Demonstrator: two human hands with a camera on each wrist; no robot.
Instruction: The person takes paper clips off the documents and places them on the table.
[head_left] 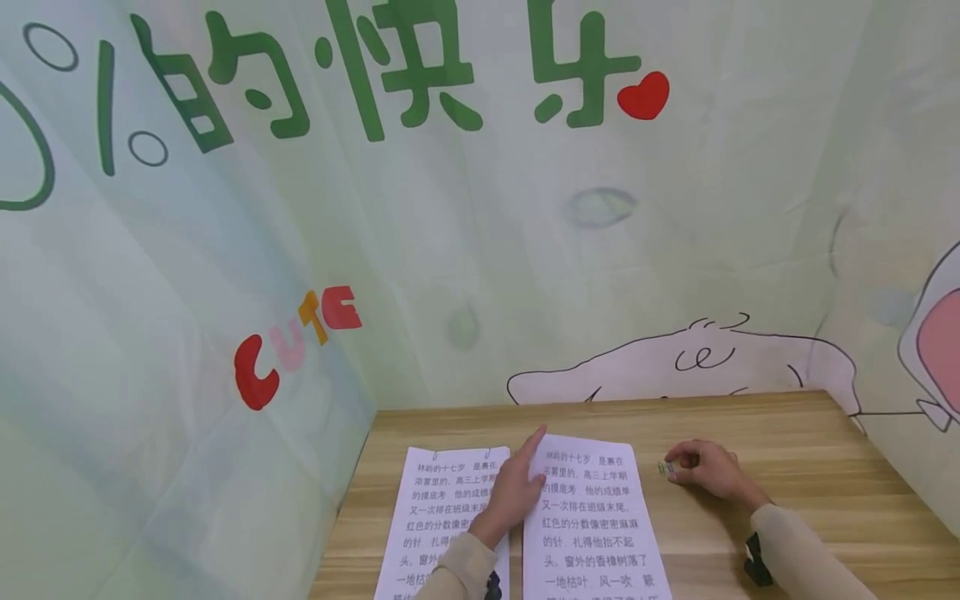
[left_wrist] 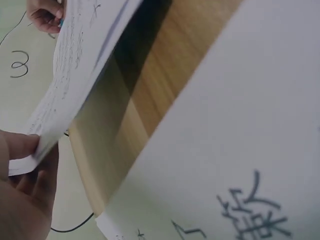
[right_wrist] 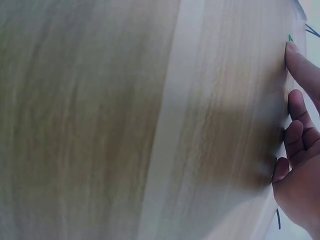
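My left hand [head_left: 512,492] pinches the upper left corner of the right stack of printed paper [head_left: 588,533]. In the left wrist view, the thumb [left_wrist: 22,145] lies on top of the sheets and the fingers are beneath, with the stack's edge lifted off the table. My right hand [head_left: 708,468] rests low over the wood right of that stack, thumb and forefinger closed at a small paper clip [head_left: 671,467]. A green paper clip [head_left: 662,468] sits just left of these fingertips. In the right wrist view, a green bit [right_wrist: 290,37] shows beyond one fingertip.
Another printed stack [head_left: 420,525] lies to the left, two paper clips [head_left: 435,456] on its top edge, partly under my left forearm. The wooden table [head_left: 750,417] meets a printed cloth backdrop [head_left: 480,250] behind and at the sides.
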